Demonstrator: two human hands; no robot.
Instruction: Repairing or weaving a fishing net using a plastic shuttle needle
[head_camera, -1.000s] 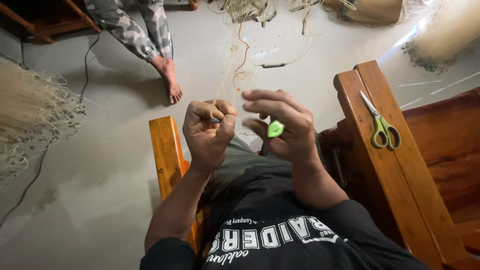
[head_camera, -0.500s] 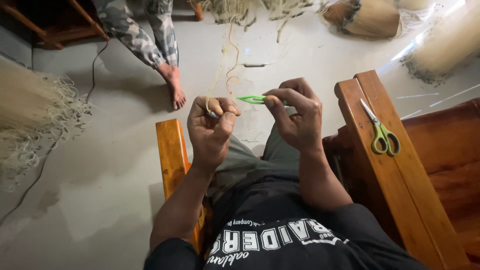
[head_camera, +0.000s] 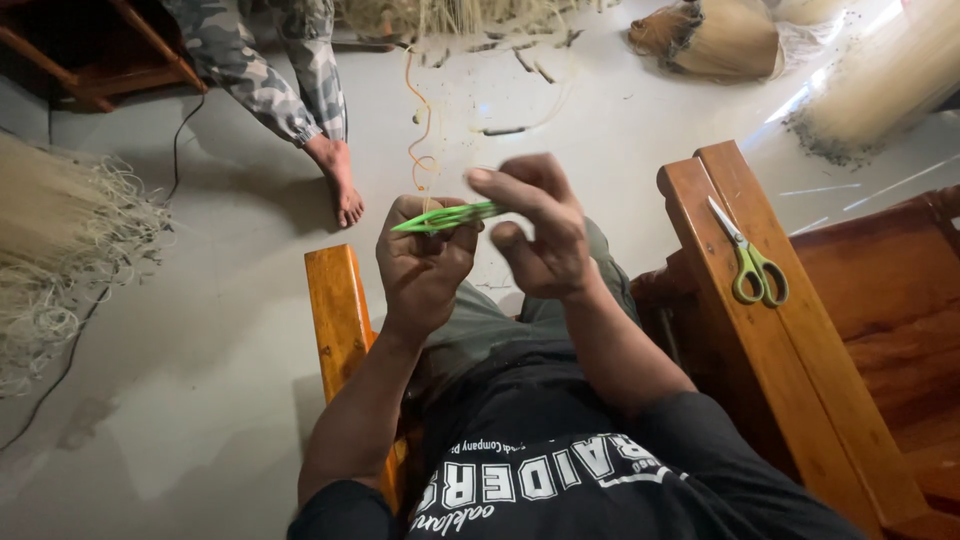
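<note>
My left hand (head_camera: 425, 262) is closed in a fist around thin pale strands (head_camera: 425, 150) that run up and away over the floor. My right hand (head_camera: 535, 235) holds a slim green needle-like tool (head_camera: 445, 217) by its right end; the pointed tip lies across the top of my left fist. Both hands hover above my lap, between the two wooden armrests. An orange thread runs along with the pale strands.
Green-handled scissors (head_camera: 748, 262) lie on the right wooden armrest (head_camera: 760, 330). The left armrest (head_camera: 338, 310) is narrow. Another person's bare foot (head_camera: 340, 180) and camouflage trouser leg stand ahead on the grey floor. Piles of pale fibre (head_camera: 55, 250) lie left and at the top right.
The green tool, first small in my right fingers, now lies level with its tip over my left fist. My hands have come closer together and the view has tilted slightly.
</note>
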